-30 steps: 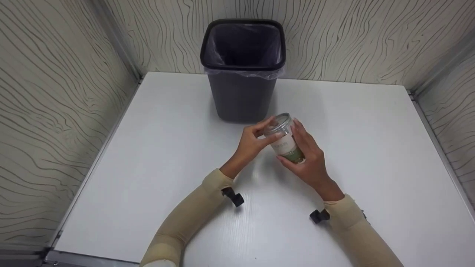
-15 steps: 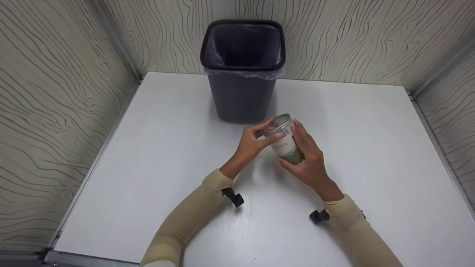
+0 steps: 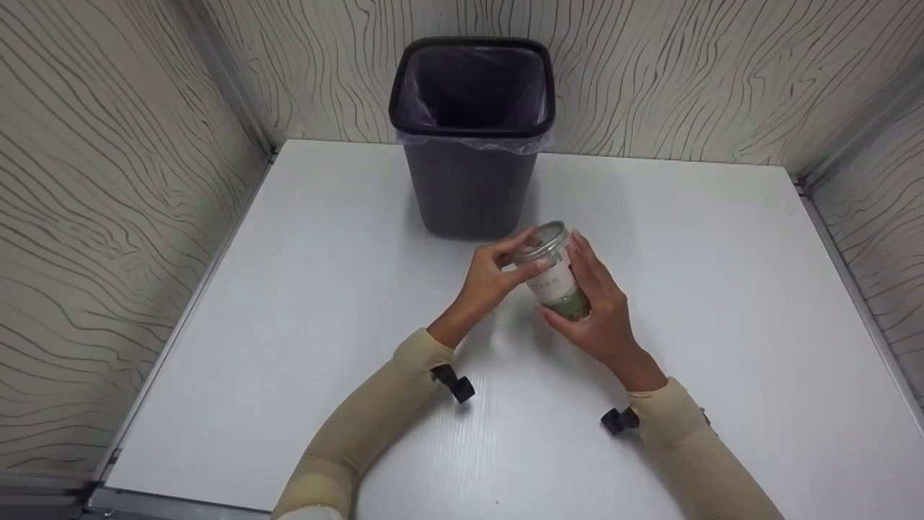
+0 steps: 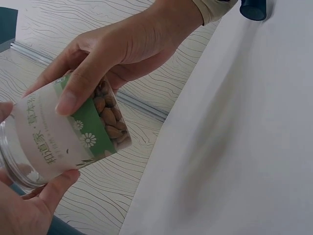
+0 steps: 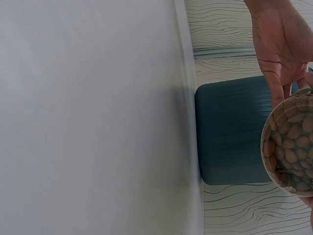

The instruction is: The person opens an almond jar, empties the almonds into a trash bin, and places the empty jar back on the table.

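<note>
A clear plastic jar (image 3: 557,287) with a white-and-green label is held tilted above the table, its round top with a silvery rim (image 3: 543,243) facing up and left. My right hand (image 3: 605,310) grips the jar's body, thumb low on the label and fingers along the far side. At the top end, my left hand (image 3: 492,273) pinches around the rim between thumb and fingers. Almonds (image 4: 111,121) show through the clear lower wall in the left wrist view. From below, the right wrist view shows more almonds (image 5: 293,152) through the jar's bottom.
A dark grey trash bin (image 3: 473,184) with a translucent liner stands at the back of the white table (image 3: 346,303), just beyond the hands. Walls with a wavy line pattern (image 3: 650,79) enclose the back and sides.
</note>
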`<action>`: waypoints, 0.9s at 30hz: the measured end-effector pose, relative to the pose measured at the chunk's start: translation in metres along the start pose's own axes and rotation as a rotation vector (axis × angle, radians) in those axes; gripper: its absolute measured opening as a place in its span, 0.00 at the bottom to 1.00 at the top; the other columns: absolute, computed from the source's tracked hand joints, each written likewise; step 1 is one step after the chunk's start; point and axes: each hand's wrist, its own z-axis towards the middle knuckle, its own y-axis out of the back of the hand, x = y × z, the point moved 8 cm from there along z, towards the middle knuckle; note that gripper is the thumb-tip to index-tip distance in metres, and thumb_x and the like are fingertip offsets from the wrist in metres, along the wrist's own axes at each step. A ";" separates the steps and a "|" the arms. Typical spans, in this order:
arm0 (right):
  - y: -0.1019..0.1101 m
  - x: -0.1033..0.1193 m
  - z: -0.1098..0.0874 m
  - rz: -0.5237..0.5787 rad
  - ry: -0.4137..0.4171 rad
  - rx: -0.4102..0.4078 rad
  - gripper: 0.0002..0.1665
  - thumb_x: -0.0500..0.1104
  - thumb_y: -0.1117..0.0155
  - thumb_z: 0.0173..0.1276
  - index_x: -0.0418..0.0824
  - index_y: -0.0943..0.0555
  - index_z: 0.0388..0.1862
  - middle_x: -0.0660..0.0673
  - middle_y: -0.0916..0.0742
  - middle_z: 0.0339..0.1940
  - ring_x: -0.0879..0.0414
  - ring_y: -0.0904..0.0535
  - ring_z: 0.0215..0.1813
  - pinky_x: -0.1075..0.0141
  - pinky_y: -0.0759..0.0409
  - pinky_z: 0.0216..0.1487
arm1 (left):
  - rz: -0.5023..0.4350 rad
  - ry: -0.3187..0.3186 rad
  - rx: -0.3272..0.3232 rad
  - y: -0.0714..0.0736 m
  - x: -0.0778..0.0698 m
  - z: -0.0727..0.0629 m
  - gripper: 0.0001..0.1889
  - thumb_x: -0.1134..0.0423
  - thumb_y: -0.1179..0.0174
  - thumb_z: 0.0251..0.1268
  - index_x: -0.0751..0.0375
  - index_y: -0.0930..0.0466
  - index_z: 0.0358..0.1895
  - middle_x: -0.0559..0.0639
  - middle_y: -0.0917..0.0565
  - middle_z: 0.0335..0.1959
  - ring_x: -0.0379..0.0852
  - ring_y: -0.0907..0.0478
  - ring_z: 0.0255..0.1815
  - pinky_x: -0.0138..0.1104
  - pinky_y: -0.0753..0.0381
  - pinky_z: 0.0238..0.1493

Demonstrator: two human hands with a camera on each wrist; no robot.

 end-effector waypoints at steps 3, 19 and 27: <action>0.000 0.001 0.000 0.004 0.000 -0.008 0.60 0.43 0.16 0.50 0.32 0.37 0.78 0.34 0.33 0.78 0.43 0.32 0.75 0.64 0.33 0.72 | -0.014 0.008 0.006 -0.001 0.001 0.000 0.32 0.58 0.29 0.63 0.59 0.25 0.70 0.48 0.16 0.60 0.40 0.22 0.63 0.35 0.25 0.65; -0.001 0.002 0.001 -0.027 0.022 -0.016 0.62 0.44 0.15 0.47 0.31 0.38 0.78 0.34 0.33 0.78 0.42 0.30 0.74 0.64 0.33 0.72 | -0.004 -0.017 -0.001 -0.001 0.000 0.000 0.32 0.59 0.28 0.63 0.61 0.25 0.69 0.49 0.16 0.60 0.39 0.21 0.62 0.35 0.25 0.64; -0.001 0.002 0.000 -0.034 0.023 -0.013 0.61 0.43 0.15 0.47 0.33 0.37 0.78 0.34 0.32 0.78 0.43 0.29 0.73 0.65 0.32 0.71 | 0.005 -0.004 0.002 -0.001 0.002 0.000 0.32 0.57 0.28 0.62 0.60 0.25 0.70 0.47 0.16 0.60 0.39 0.21 0.62 0.34 0.25 0.64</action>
